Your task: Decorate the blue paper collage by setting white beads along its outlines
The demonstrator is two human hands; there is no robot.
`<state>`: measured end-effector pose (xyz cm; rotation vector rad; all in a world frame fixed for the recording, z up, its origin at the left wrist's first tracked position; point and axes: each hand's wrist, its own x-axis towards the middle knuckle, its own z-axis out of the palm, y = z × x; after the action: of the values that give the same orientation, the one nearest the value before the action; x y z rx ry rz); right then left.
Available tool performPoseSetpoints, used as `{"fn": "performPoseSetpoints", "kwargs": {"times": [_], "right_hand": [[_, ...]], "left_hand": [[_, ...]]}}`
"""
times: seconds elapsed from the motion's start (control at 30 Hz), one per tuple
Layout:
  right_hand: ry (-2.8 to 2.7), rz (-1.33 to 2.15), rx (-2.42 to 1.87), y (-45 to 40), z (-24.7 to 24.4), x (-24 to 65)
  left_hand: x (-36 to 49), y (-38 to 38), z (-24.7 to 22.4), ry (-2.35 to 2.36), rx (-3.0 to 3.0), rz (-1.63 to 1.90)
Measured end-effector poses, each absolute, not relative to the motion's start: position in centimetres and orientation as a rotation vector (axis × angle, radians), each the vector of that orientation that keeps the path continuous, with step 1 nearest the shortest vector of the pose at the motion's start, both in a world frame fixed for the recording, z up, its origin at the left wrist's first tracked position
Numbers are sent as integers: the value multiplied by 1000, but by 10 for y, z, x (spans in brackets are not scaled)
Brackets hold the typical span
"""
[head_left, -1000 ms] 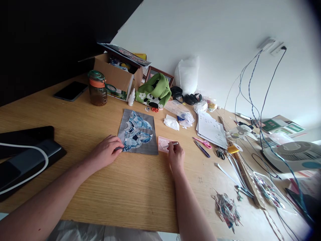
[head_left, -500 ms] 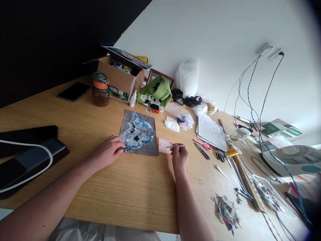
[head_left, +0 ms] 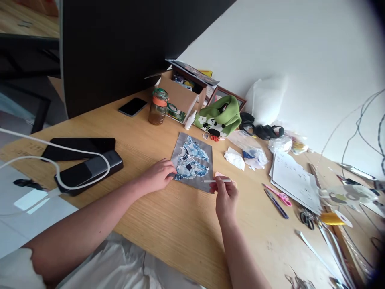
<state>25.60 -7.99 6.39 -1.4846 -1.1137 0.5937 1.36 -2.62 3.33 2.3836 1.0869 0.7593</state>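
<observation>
A grey sheet (head_left: 202, 185) lies on the desk, bearing a blue patchwork picture (head_left: 192, 164) edged with small white dots, like beads. At its lower left corner is my left hand (head_left: 159, 175), fingers closed by a small dark thing (head_left: 172, 175) that I cannot make out. My right hand (head_left: 226, 196) pinches a slim white pen-like stick (head_left: 217, 181), whose tip points left over the sheet's right part. Behind that hand a pink tray (head_left: 219, 174) is mostly hidden.
Behind the sheet stand a lidded jar (head_left: 157, 108), a cardboard box (head_left: 177, 94) and a green panda bag (head_left: 219, 116). Pink scissors (head_left: 282, 197), a dark pen (head_left: 276, 203) and papers (head_left: 294, 176) lie right. Left are a phone (head_left: 132, 106) and a power bank (head_left: 87, 170) with a white cable.
The view has swung left, so the desk things appear further right. My right hand has brought the stick from over the pink tray to the sheet's right edge. My left hand stays at its corner.
</observation>
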Motion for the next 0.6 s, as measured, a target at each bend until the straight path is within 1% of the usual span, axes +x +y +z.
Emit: {"fn": "performPoseSetpoints", "kwargs": {"times": [0.1,0.27,0.6], "right_hand": [[-1161,718,-1461,-79,67,235],[-1212,803,-1415,-74,64,205],[-1318,762,-1501,-71,41,185]], "left_hand": [[13,-27,35,1084,2380,755],[12,-28,37,1086,2373,745],[13,-30,46,1093,2369,708]]}}
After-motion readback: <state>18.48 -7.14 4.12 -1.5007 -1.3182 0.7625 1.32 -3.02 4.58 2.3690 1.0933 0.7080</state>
